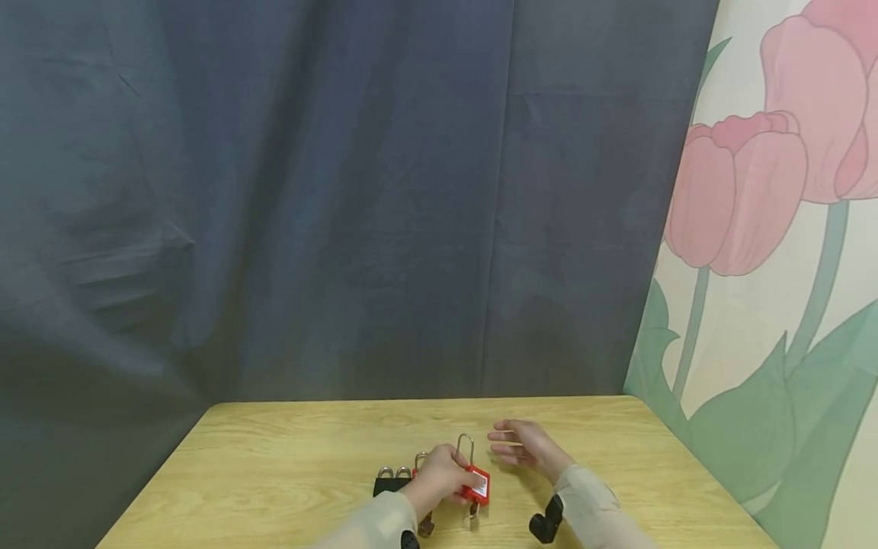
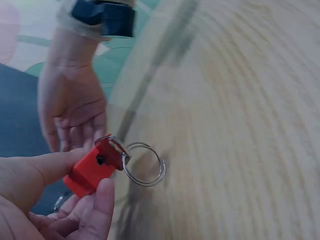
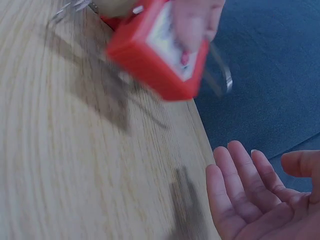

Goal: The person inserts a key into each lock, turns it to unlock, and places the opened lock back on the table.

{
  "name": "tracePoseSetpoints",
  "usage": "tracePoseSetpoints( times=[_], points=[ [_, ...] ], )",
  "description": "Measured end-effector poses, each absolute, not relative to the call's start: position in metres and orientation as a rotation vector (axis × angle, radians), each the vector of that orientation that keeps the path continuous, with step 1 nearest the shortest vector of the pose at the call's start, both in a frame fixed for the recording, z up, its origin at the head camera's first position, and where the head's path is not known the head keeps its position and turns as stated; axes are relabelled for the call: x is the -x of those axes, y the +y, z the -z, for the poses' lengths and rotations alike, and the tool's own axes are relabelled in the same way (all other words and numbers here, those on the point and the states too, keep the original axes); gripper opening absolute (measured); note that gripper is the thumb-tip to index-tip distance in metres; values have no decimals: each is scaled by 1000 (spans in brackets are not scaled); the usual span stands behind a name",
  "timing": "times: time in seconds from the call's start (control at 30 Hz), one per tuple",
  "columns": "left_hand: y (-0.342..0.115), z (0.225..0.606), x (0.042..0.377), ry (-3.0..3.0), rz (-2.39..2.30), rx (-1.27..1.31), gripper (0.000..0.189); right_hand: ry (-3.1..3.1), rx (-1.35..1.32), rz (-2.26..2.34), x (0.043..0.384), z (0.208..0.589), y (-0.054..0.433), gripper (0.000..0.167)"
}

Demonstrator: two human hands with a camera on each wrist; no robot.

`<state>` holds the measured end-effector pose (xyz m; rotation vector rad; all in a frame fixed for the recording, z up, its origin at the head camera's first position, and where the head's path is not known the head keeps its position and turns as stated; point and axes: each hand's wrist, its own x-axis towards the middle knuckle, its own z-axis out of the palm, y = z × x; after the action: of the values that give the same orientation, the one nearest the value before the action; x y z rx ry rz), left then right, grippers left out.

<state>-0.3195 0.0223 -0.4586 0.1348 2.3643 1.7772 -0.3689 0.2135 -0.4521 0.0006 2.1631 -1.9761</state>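
Between thumb and fingers, my left hand (image 1: 439, 476) grips a red padlock (image 1: 481, 488) above the table. Its long metal shackle (image 1: 466, 448) points up, and a white label shows on its front. From its underside hang a key and split rings (image 2: 145, 164), seen in the left wrist view. To the right of the padlock, apart from it, is my right hand (image 1: 528, 446). Its fingers are extended and it holds nothing, as the right wrist view shows with the open palm (image 3: 265, 200). The padlock is blurred in that view.
Black padlocks (image 1: 392, 484) stand just left of my left hand. Beside them another padlock's shackle (image 1: 421, 457) shows, its body mostly hidden by that hand. Below the hand are brownish keys (image 1: 426, 526). The wooden table (image 1: 274, 465) ends at a dark curtain (image 1: 384, 229).
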Motion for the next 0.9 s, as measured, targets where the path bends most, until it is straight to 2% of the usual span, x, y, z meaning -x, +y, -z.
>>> tracePoseSetpoints(
  times=[0.53,0.73,0.9],
  points=[
    [32,462,310,2462,-1614,-145,36,2118,13,2013,369,456,214,46],
    [34,464,314,2526,-1571,-159,17,2122,-5,2017,368,455,213,43],
    [35,465,317,2580,-1580,-150,22,2131,-13,2015,367,455,212,42]
  ],
)
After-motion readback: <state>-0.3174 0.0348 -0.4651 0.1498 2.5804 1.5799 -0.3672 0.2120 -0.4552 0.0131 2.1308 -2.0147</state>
